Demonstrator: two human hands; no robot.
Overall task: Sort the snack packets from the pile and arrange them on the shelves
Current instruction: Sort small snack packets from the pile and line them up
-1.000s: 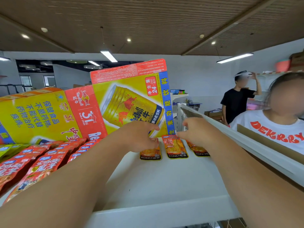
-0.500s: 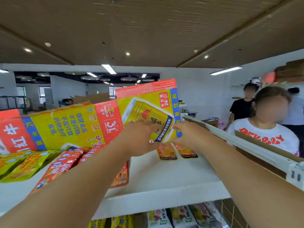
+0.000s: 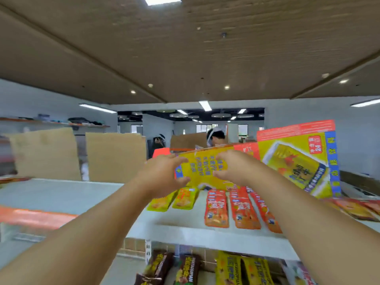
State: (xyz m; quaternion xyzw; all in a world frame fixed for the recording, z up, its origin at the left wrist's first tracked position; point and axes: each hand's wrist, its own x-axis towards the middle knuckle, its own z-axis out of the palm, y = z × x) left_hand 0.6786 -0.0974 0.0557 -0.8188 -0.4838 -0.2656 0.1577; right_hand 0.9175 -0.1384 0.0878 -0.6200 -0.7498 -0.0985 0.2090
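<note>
Snack packets (image 3: 216, 208) lie in rows on the white top shelf (image 3: 72, 194) directly below a person's two hands, which are occupied not with them but with a yellow drinks carton (image 3: 205, 167) standing at the shelf's back. The left hand (image 3: 164, 175) clasps the carton's near end, fingers over its upper edge and thumb beneath. The right hand (image 3: 236, 169) grips it a little further along in the same way. Just under the left hand sit two yellow packets (image 3: 185, 199). Under and to the right of the right hand run the red ones, with the right forearm crossing above the outermost. Beyond the right hand the carton's large printed panel (image 3: 298, 161) stands tilted. Left of the left hand, plain cardboard sheets (image 3: 115, 157) line the back of the shelf, and below both hands a lower shelf carries brown packets (image 3: 185, 270). The danger, on this evidence, is that the carton looks light and floppy: a tug or a slipped grip could drop its lower edge onto the rows and scatter them, while a low forearm could sweep the front red packets off the shelf lip
</note>
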